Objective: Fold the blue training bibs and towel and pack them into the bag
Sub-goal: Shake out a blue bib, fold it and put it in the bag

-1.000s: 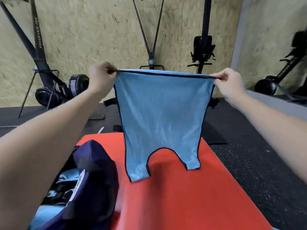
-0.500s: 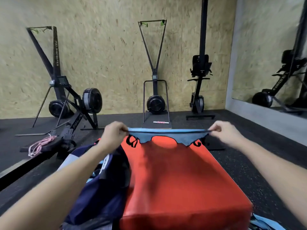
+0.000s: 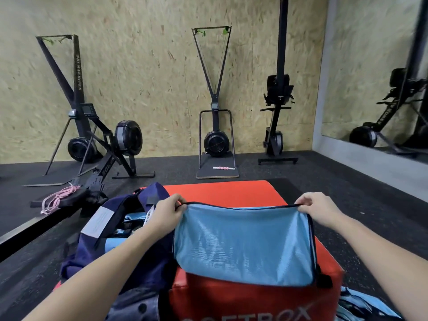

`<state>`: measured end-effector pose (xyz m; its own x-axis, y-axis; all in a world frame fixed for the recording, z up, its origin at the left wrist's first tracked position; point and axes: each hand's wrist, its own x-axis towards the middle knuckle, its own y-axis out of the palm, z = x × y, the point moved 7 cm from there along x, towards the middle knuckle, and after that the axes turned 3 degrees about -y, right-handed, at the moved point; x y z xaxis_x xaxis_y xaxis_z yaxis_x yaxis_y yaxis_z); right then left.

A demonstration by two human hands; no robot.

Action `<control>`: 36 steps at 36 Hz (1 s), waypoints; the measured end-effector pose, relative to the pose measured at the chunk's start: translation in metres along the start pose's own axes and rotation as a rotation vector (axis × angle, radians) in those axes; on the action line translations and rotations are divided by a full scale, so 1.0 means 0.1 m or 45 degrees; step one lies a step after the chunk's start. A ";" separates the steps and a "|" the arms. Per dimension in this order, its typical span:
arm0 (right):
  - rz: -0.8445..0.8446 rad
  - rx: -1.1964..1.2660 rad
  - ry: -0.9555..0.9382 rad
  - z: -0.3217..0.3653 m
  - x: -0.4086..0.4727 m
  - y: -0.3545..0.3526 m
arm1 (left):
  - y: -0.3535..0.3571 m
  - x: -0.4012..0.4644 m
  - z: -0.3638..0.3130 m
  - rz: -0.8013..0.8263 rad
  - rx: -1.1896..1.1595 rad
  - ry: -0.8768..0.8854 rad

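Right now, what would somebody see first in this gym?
First, the blue bib spread on the big red box in the middle, its far corners pinched by the left hand and right hand. Beside it, on the left, sits the open navy bag.

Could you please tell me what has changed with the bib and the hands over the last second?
The blue bib, held up hanging a second ago, was swung down and now lies folded on the red box, its near edge draping over the front. The left hand and right hand came down with it. Unchanged: both hands pinch the bib's top corners, and the navy bag sits left of the box.
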<state>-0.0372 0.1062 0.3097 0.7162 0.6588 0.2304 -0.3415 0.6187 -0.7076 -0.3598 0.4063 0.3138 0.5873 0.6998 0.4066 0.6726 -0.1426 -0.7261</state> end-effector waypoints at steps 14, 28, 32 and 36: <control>-0.133 0.093 0.212 -1.04 0.64 0.91 | 1.35 0.62 0.56 0.113 -0.078 -0.227; 0.072 -0.038 0.308 -1.62 0.73 1.34 | 2.05 0.63 1.10 0.237 0.037 -0.428; 0.031 0.015 0.273 -1.58 0.74 1.21 | 1.94 0.64 1.01 0.126 -0.058 -0.373; -0.166 0.196 0.264 -1.51 0.91 1.03 | 1.80 0.91 0.83 -0.029 -0.147 -0.317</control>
<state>0.0846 0.1651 0.1573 0.8639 0.4777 0.1598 -0.3155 0.7604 -0.5676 -0.2229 0.5021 0.1745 0.4520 0.8524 0.2629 0.7397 -0.1933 -0.6446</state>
